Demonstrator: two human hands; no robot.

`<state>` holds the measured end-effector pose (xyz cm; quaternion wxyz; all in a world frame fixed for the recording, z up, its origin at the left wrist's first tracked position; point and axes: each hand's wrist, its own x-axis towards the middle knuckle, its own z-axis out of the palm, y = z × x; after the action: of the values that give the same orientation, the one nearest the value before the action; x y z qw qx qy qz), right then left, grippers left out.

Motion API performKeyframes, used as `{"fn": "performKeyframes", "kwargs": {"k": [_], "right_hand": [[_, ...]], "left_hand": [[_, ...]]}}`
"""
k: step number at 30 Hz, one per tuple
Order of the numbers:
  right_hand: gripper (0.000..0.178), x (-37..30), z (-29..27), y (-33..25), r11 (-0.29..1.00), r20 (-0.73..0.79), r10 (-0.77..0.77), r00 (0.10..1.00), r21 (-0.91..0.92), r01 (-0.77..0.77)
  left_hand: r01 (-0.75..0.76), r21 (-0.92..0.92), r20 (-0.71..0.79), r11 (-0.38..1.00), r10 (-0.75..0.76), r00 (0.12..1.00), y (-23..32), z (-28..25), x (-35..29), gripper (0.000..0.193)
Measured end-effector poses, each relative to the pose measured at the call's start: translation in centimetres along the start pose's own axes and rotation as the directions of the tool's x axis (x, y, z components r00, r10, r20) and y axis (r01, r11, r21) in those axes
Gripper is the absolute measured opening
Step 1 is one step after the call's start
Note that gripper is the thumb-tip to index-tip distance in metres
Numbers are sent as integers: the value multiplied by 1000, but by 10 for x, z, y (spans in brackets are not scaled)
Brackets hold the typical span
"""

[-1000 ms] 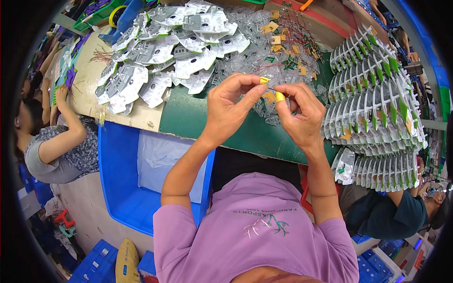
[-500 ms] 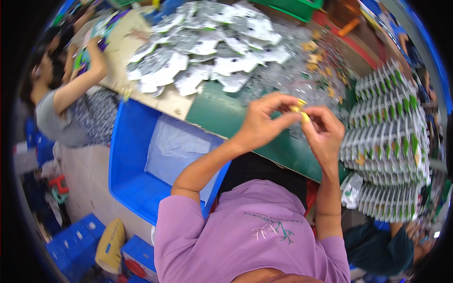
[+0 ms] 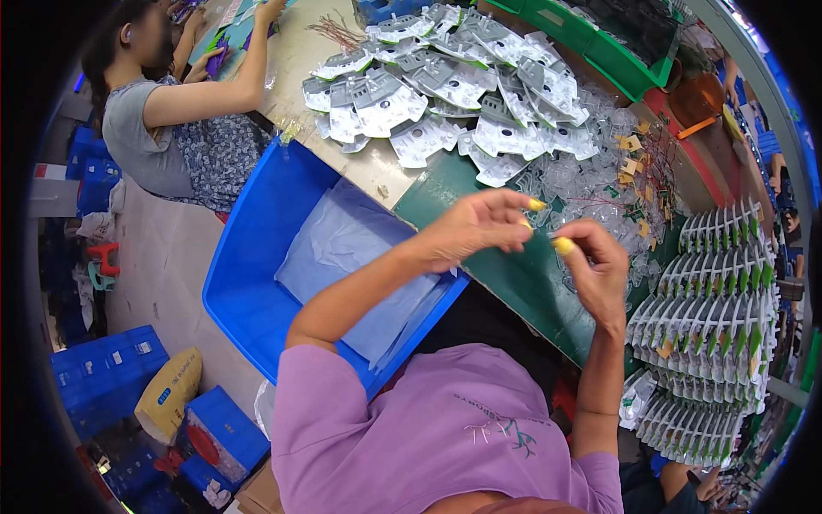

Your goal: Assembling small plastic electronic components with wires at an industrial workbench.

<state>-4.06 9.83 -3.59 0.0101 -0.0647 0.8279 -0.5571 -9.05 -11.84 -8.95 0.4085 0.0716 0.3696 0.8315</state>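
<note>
Over the green mat [image 3: 445, 193] my two hands are held up a small gap apart. My left hand [image 3: 471, 227] has its thumb and forefinger spread with nothing between them; both tips wear yellow coverings. On my right hand [image 3: 599, 270] the thumb, also tipped in yellow, meets the curled forefinger in a pinch; whether something small is in it cannot be made out. Behind the hands lie loose clear plastic pieces [image 3: 578, 184] and small yellow tabs with thin wires [image 3: 629, 167]. A heap of grey-and-white moulded panels with green edges [image 3: 449, 81] covers the mat's far side.
A blue bin [image 3: 248, 248] lined with pale sheeting stands against the table at my left. To my right rise stacked rows of white-and-green panels [image 3: 702, 334]. A green crate [image 3: 591, 47] sits at the back. A co-worker [image 3: 163, 111] sits at the far left.
My hands were together, fingers meeting at the yellow tips; now they have come apart and the left fingers are spread. The whole view has shifted, bringing more of the bin into sight.
</note>
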Motion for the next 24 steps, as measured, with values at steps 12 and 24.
{"fn": "performKeyframes", "kwargs": {"k": [12, 24], "right_hand": [[11, -25, -26, -7, 844, -239, 83, 967, 533, 59], [13, -74, -15, 24, 975, -280, 122, 952, -146, -168]], "left_hand": [[479, 685, 230, -549, 786, 573, 89, -127, -9, 27], [-258, 832, 503, -492, 472, 724, -72, 20, -59, 34]]}}
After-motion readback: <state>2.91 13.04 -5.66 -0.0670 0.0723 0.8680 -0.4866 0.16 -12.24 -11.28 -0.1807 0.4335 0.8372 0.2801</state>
